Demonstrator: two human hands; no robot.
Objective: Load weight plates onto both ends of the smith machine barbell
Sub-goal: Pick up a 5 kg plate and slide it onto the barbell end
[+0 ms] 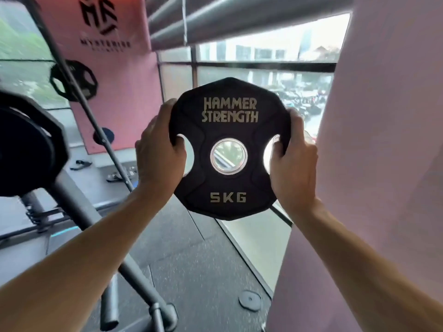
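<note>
Your two bare arms reach out in front of you. Your left hand [159,149] grips the left side of a black 5 kg weight plate [229,188], with the fingers curled into its left hole. Your right hand [293,161] grips the right side the same way, fingers hooked in the right hole. You hold the plate up in the air, flat face toward you, in front of the window [263,75]. A bigger black plate [26,144] sits on the machine to your left.
</note>
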